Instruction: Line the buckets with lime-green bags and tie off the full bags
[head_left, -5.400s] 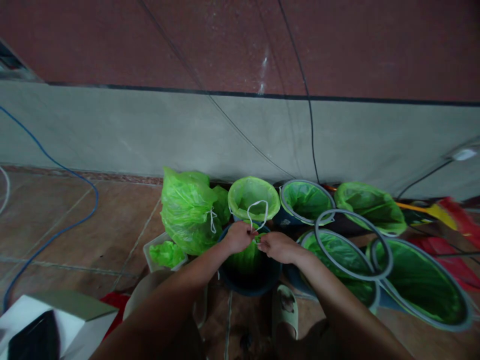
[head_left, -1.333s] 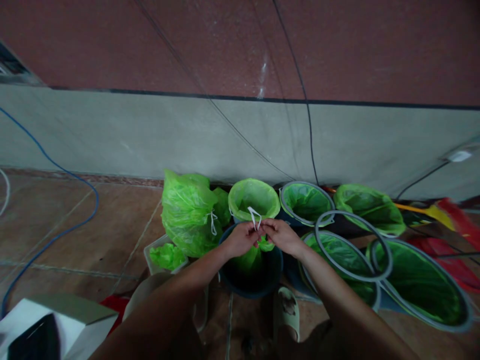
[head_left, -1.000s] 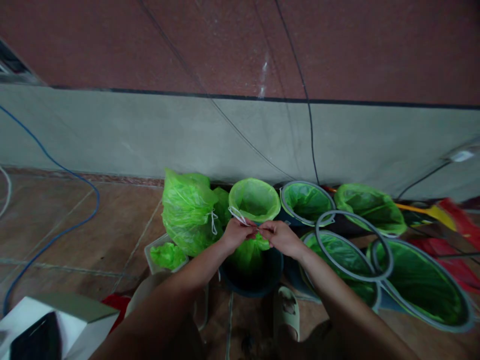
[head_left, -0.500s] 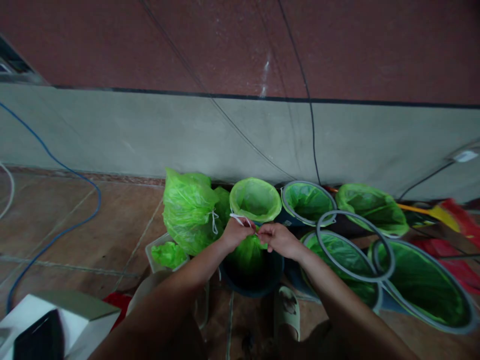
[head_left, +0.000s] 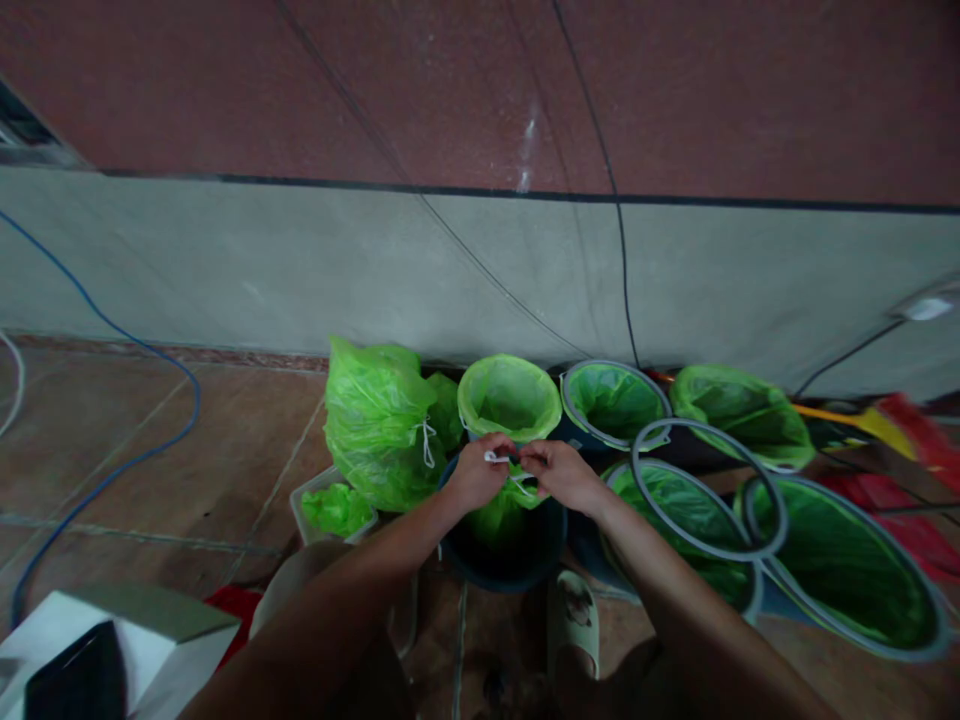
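Observation:
Over a dark bin (head_left: 501, 577), a green trash bag (head_left: 495, 525) is gathered at its neck and sits inside the bin. White drawstring (head_left: 525, 485) shows at the bag's top between my two hands. My left hand (head_left: 482, 472) is closed, with a bit of the drawstring poking out from its fingers. Close beside it, my right hand (head_left: 556, 474) pinches the drawstring from the other side. To the left rests a full green bag (head_left: 379, 420) with its white string tied. Directly behind my hands stands a bin lined with a light green bag (head_left: 510, 395).
More bins with green liners (head_left: 615, 402) stand at the right, and a loose grey ring (head_left: 709, 430) lies across two of them. A small tub (head_left: 304, 510) holds crumpled green plastic. A white box (head_left: 165, 640) with a black phone (head_left: 79, 675) is at lower left. A blue hose (head_left: 112, 320) crosses the floor.
My hands have lowered slightly and stay close together. The white string that stretched up left of my left hand now hangs in a loop below my fingers.

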